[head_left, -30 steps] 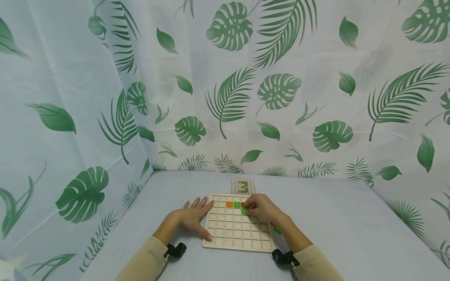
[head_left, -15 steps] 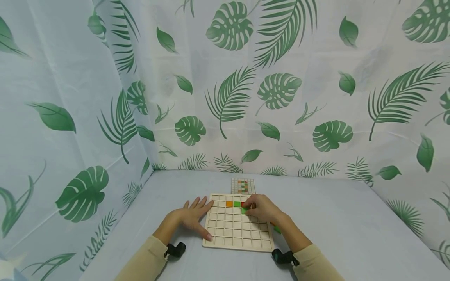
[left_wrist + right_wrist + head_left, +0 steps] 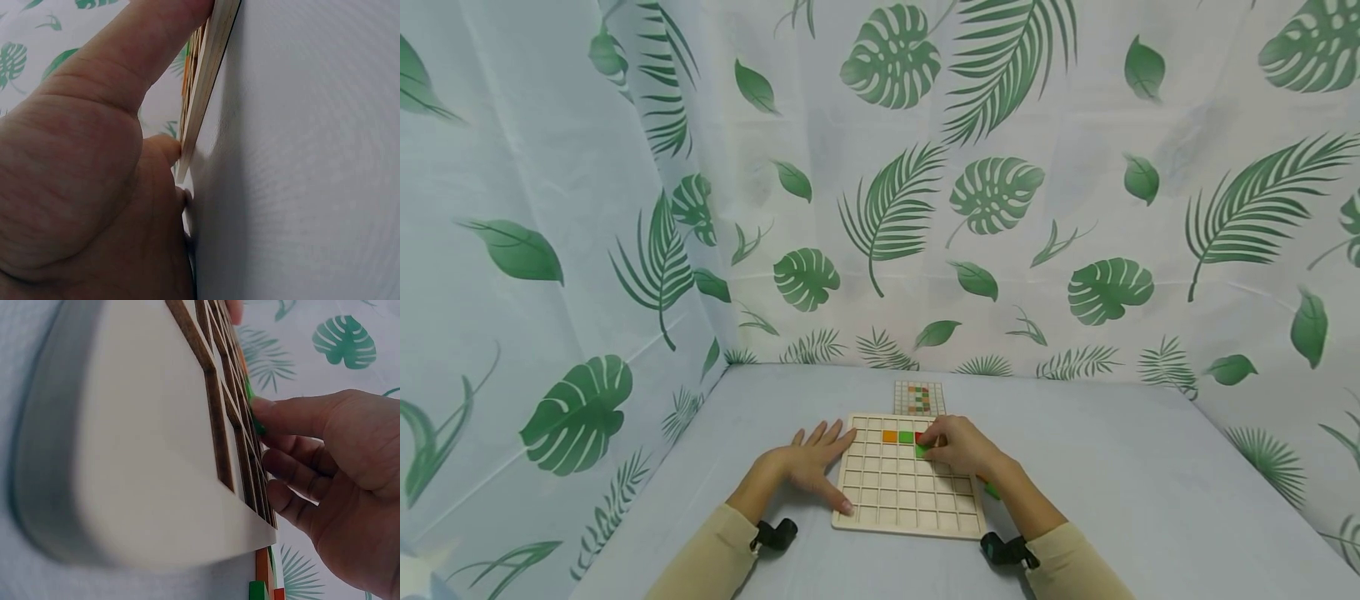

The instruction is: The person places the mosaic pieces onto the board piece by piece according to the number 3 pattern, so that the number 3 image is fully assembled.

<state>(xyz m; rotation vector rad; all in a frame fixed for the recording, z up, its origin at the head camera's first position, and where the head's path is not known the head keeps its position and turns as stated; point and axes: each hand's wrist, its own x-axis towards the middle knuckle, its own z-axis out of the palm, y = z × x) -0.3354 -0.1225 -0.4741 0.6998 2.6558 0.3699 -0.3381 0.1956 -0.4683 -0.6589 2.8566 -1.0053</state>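
A wooden grid board lies on the table. Its second row bears an orange tile, a green tile and a red tile, the red one partly covered by fingers. My left hand is spread at the board's left side, thumb and fingertip resting on its edge. Over the upper right cells, my right hand pinches a green square tile just below the red one. In the right wrist view the thumb touches this green tile, and the other fingers curl close to the board.
Behind the board lies a small pattern card with a coloured grid. Loose green, orange and red tiles lie beside the board's right edge, partly hidden by the right forearm. A leaf-printed curtain stands behind the table and to its left.
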